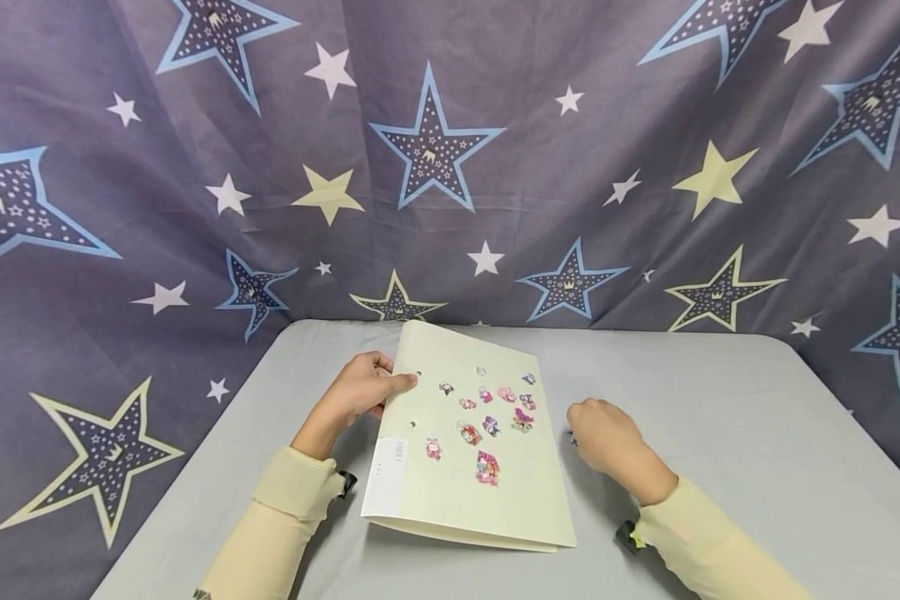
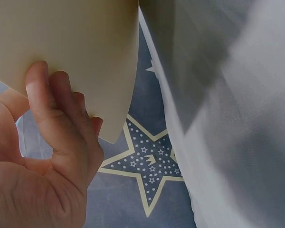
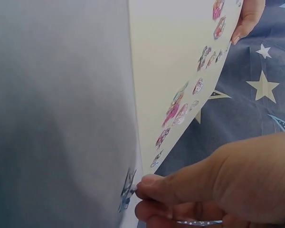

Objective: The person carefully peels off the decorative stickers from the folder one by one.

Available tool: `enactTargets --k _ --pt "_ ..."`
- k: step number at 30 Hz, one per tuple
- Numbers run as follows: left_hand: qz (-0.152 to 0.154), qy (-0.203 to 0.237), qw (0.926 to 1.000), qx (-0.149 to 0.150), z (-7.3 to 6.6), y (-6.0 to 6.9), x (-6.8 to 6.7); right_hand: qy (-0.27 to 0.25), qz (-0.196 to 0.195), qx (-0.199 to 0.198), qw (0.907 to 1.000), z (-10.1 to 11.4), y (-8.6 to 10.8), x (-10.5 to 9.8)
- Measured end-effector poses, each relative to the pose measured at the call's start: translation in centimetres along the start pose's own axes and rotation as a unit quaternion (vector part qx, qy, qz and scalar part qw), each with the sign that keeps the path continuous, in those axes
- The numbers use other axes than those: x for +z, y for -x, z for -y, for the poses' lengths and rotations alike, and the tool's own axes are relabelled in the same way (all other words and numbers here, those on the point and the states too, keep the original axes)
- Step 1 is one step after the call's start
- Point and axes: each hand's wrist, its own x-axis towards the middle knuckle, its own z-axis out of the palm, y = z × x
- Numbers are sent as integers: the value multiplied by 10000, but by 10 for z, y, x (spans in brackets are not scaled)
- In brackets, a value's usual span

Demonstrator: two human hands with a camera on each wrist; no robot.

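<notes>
In the head view, a pale cream folder, smooth and faintly glossy, fills the lower centre of the frame above a light grey cloth-covered table. Shiny, irregularly cut stickers in pinks, reds and purples are scattered over its face, mostly the right half. Two round holes mark its left side, and a white label with a barcode sits at lower left. The left hand grips the left edge, thumb on the front and fingers behind. Right of the folder, the right hand is curled, fingertips together. The folder's long axis runs nearly top to bottom of the frame, its lower edge facing the viewer (a narrow gap shows between the covers there). Behind hangs a soft, rippled, star-printed curtain.

In the left wrist view, the four fingers lie bent against the folder's plain, matte-looking underside at upper left.

In the right wrist view, thumb and forefinger pinch a small sticker at lower centre, thin and dark blue-grey (seen almost edge-on). The folder slants behind it towards the upper right, where the other hand touches its edge.
</notes>
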Motion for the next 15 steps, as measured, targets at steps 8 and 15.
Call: enactTargets --k 8,15 --pt "-9 0 10000 3 0 0 0 -37 -549 -338 9979 9 3 -1" --pt "11 1 10000 -16 -1 1 -1 -226 -1097 -535 9923 22 1 6"
